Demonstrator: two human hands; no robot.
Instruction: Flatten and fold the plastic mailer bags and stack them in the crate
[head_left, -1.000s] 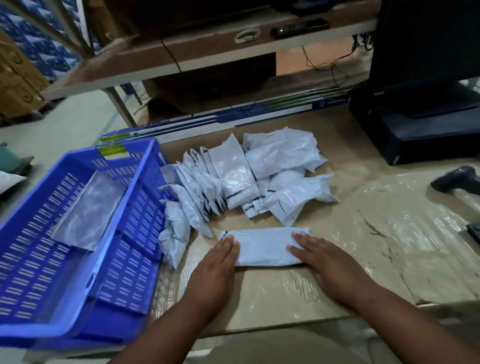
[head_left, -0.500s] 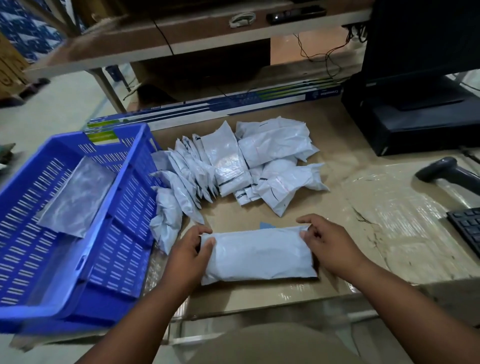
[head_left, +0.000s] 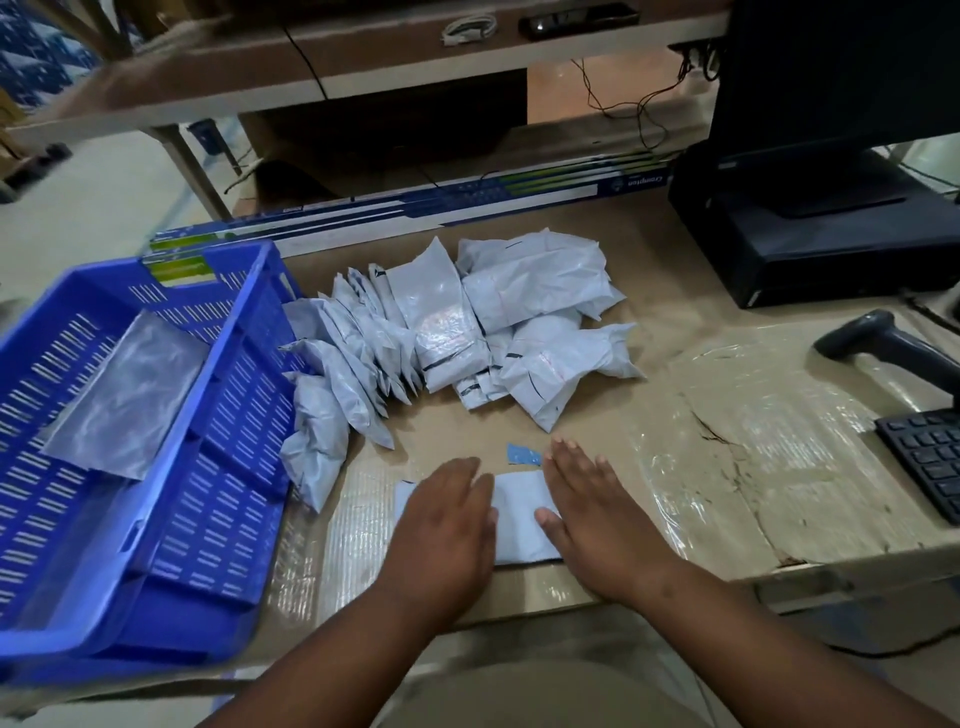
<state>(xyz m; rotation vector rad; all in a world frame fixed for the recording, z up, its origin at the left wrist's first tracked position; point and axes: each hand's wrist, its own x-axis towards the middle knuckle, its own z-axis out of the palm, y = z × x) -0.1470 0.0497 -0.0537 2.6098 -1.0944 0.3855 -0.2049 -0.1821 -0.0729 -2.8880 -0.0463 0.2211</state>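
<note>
The person's 2 forearms are bare, no sleeves, watch or rings showing on the left hand (head_left: 444, 530) or right hand (head_left: 592, 525). Khaki-tan clothing covers the lap.

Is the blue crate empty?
No, one flat grey mailer bag already lies inside the blue crate.

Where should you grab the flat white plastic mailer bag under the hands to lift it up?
Probably by its two short ends. The flat white plastic mailer bag lies pressed flat on the table under the open left hand and right hand, so fingers could slide in from the left and right and pinch each end.
</note>
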